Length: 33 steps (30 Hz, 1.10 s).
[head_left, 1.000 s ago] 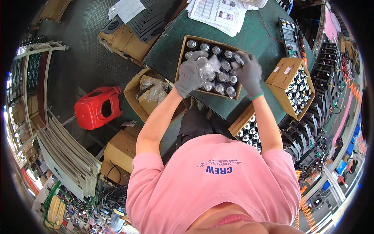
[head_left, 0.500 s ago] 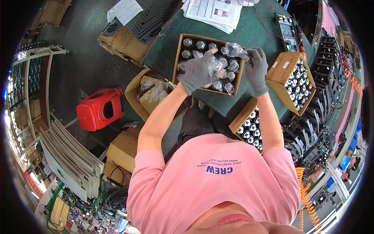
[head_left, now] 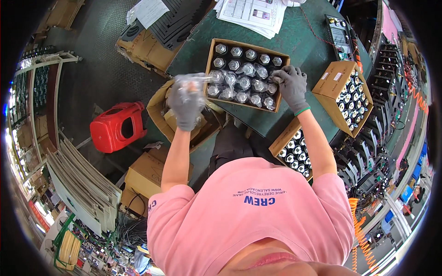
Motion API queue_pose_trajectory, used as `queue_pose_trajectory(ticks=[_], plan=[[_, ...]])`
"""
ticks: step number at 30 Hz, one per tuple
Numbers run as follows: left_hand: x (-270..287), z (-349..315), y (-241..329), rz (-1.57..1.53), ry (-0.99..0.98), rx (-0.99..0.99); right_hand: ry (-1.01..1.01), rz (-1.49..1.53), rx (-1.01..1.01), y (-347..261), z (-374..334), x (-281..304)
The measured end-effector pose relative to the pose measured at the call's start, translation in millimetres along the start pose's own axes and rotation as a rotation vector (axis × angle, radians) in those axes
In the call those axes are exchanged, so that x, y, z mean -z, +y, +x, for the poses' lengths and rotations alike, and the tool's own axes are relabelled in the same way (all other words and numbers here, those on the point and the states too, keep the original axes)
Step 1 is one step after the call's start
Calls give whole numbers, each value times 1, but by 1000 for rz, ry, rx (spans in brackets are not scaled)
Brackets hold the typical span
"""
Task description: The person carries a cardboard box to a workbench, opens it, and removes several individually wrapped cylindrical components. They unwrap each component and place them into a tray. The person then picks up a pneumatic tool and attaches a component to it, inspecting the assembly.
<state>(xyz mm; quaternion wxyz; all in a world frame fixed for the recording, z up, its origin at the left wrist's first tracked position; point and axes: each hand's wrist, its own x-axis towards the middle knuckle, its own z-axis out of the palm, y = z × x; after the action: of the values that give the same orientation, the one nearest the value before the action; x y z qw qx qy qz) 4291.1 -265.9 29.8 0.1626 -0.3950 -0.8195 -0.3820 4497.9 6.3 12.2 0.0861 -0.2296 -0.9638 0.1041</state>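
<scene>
A shallow cardboard box [head_left: 247,106] on the green table holds rows of black cylindrical parts with silver hexagonal tops. The far rows are bare, while the near ones wear clear plastic bags [head_left: 243,83]. My left hand [head_left: 185,106], grey-gloved and smeared by motion, is closed on crumpled clear plastic bags [head_left: 191,83] over an open carton [head_left: 159,110] left of the table. At the box's right side, my gloved right hand [head_left: 293,87] has its thumb and forefinger pinched on the plastic of a bagged part; the fingertips are partly hidden.
Two more cartons of silver-topped parts stand right of the box, one tilted [head_left: 329,87], one nearer me [head_left: 282,140]. Papers [head_left: 251,16] lie at the table's far edge. A red plastic stool [head_left: 103,133] is on the floor at left. Metal brackets crowd the right side.
My left hand has swung left from the box to above the open carton, carrying plastic. The loose bag at the far row's right end is off. My right hand has lowered onto the box's right side.
</scene>
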Motion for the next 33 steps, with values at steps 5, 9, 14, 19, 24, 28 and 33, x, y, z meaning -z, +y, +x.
queue_pose_trajectory(ticks=[5,9,14,19,24,28,33], plan=[[-7,-134,-121,-146,140,796,115,4,5,-7,-2,-3],[-52,-219,-190,245,-11,1200,302,76,46,-22,-4,13],[-78,-272,-259,197,-470,1470,108,68,37,-15,0,20],[-85,-276,-260,-134,-436,1647,220,159,62,-18,8,29],[-68,-266,-260,133,-451,1682,53,49,146,-27,15,29],[-44,-232,-248,332,-258,1369,173,229,-43,-12,13,26],[-7,-142,-188,204,134,1003,-41,248,-129,-22,26,44]])
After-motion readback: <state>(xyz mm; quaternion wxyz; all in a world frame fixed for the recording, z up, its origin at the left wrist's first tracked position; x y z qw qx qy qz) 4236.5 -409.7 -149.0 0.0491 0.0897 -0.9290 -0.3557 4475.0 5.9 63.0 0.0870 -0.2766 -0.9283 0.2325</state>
